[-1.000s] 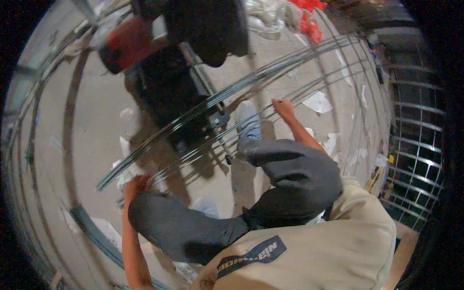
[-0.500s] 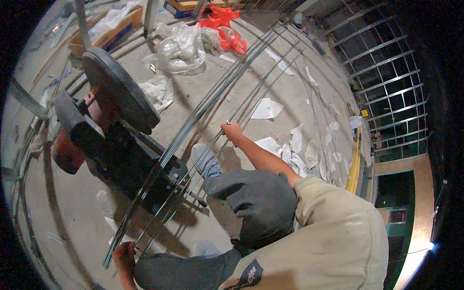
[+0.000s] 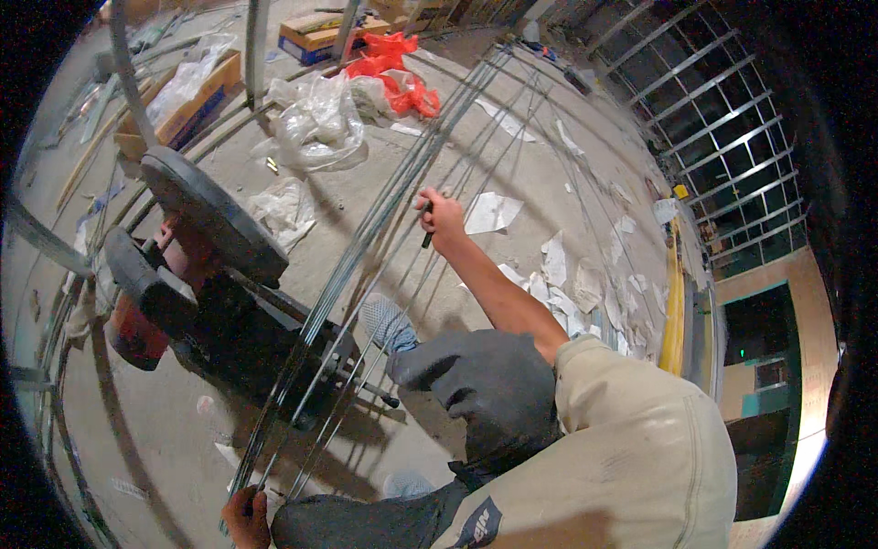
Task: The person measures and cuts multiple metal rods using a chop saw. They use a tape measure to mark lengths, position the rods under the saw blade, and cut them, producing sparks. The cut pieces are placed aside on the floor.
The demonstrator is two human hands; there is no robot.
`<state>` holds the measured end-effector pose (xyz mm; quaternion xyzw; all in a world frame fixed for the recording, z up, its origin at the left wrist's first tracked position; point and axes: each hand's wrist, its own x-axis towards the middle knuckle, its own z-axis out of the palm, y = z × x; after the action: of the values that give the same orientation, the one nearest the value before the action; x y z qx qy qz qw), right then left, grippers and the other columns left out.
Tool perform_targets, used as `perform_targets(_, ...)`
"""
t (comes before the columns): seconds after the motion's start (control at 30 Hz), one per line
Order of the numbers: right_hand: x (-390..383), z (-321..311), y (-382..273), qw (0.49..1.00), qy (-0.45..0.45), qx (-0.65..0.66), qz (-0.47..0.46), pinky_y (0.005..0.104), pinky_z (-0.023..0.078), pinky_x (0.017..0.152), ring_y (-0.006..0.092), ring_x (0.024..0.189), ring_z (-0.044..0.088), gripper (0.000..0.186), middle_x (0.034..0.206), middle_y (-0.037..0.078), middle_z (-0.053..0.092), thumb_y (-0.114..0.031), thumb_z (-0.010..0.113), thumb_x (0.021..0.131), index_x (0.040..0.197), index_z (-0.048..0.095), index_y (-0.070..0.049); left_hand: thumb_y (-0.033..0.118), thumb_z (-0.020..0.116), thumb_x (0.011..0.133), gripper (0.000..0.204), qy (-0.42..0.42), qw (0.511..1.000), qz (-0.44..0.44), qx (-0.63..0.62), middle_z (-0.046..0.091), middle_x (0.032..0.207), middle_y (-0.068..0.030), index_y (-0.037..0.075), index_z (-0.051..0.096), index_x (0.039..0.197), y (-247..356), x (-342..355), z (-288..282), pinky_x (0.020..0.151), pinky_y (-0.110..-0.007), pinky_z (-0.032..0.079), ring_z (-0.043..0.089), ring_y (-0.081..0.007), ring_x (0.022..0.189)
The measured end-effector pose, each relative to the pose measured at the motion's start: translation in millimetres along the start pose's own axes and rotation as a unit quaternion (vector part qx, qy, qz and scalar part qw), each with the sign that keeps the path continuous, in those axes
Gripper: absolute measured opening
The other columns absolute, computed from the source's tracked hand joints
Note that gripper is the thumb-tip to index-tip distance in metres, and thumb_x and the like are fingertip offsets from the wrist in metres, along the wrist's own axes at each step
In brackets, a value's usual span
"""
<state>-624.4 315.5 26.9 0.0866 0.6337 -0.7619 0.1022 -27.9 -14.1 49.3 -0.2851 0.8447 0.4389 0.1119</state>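
Note:
A bundle of long thin metal rods runs from the near left to the far side of the floor, crossing the base of a black and red cut-off saw. My right hand is closed around a short black pen-like stick, just right of the bundle. Down at the near end of the rods, my left hand is closed, with its thumb against a single metal rod; its fingertips are partly hidden. Several loose rods lie between my hands and beside my foot.
Crumpled clear plastic and a red plastic bag lie beyond the saw. Cardboard boxes stand at the far left by metal posts. Paper scraps litter the floor on the right, near a yellow bar and a metal grid.
My right hand has lifted off the rods and moved slightly farther away, the black stick now showing in it. My left hand has shifted a little right and nearer. The whole view has tilted slightly.

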Motion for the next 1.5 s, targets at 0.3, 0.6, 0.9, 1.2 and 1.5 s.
perform_targets(0.3, 15.9, 4.3, 44.1, 0.982, 0.015, -0.061, 0.178, 0.0284, 0.029, 0.038, 0.0114, 0.046, 0.042, 0.012, 0.066, 0.003, 0.059, -0.016, 0.061, 0.087, 0.082, 0.062, -0.005, 0.027, 0.057, 0.105, 0.035, 0.016, 0.988, -0.075, -0.137, 0.073, 0.114, -0.0117, 0.000, 0.069, 0.123, -38.1, -14.2, 19.6, 0.085, -0.036, 0.053, 0.066, -0.0206, 0.101)
perform_targets(0.6, -13.6, 57.0, -2.4, 0.978, -0.011, -0.189, -0.090, 0.0303, 0.028, 0.042, 0.0103, 0.047, 0.042, 0.028, 0.060, 0.000, 0.053, -0.026, 0.062, 0.094, 0.077, 0.066, -0.003, 0.028, 0.054, 0.106, 0.035, 0.052, 0.956, -0.077, -0.279, 0.072, 0.110, -0.0069, 0.003, 0.067, 0.127, -98.4, -13.0, 45.8, 0.081, -0.035, 0.052, 0.064, -0.0192, 0.095)
perform_targets(0.9, 12.9, 20.9, 80.7, 0.971, -0.017, -0.229, 0.064, 0.0324, 0.032, 0.044, 0.0102, 0.049, 0.045, 0.026, 0.060, 0.003, 0.055, -0.028, 0.066, 0.087, 0.078, 0.071, -0.003, 0.011, 0.072, 0.089, 0.017, 0.127, 0.983, -0.109, -0.076, 0.069, 0.077, -0.0157, -0.004, 0.073, 0.098, -24.8, -24.4, 31.0, 0.065, -0.036, 0.052, 0.066, -0.0230, 0.068)
perform_targets(1.2, 98.1, -35.0, 67.2, 0.915, -0.106, -0.374, 0.107, 0.0319, 0.035, 0.051, 0.0119, 0.062, 0.046, 0.042, 0.082, 0.001, 0.062, -0.052, 0.063, 0.093, 0.104, 0.072, -0.012, 0.010, 0.068, 0.089, 0.027, 0.201, 0.974, 0.057, 0.090, 0.067, 0.102, -0.0148, 0.011, 0.070, 0.115, -32.2, 26.8, 49.7, 0.077, -0.045, 0.051, 0.064, -0.0369, 0.092)
perform_targets(1.5, 75.3, -8.1, 94.5, 0.938, -0.101, -0.313, 0.113, 0.0286, 0.029, 0.047, 0.0103, 0.051, 0.041, 0.031, 0.062, -0.001, 0.048, -0.035, 0.068, 0.097, 0.082, 0.060, -0.010, 0.006, 0.067, 0.087, 0.018, 0.322, 0.936, 0.097, 0.101, 0.063, 0.092, -0.0116, 0.004, 0.069, 0.105, -43.6, -13.5, 59.7, 0.078, -0.042, 0.051, 0.062, -0.0324, 0.089)
